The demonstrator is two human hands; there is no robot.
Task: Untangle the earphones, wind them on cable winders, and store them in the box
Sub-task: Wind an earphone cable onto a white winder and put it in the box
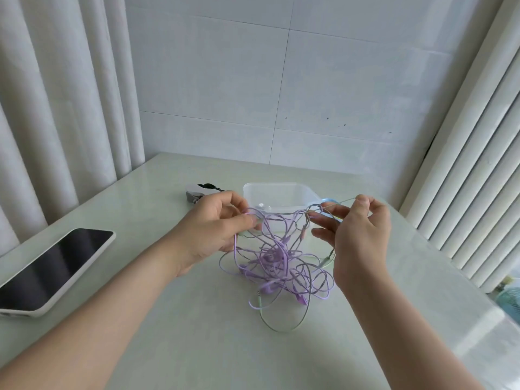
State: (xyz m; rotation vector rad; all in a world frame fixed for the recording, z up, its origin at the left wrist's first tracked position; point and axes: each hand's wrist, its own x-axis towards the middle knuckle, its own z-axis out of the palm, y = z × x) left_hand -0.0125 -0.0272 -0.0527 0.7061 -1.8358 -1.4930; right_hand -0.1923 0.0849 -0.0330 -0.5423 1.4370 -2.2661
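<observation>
- A single view, from a camera worn on the person's head, looking forward and down across the desk
- It sits close: both forearms enter from the bottom edge and reach mid-frame, where the left grip and right grip are held over the earphones
- The wide lens bends straight lines — the desk's edges splay, and the curtain at left and ribbed white panel at right lean outward
- It faces the tiled wall beyond the desk's far edge, with the clear box just past the grips and the phone near the left margin
</observation>
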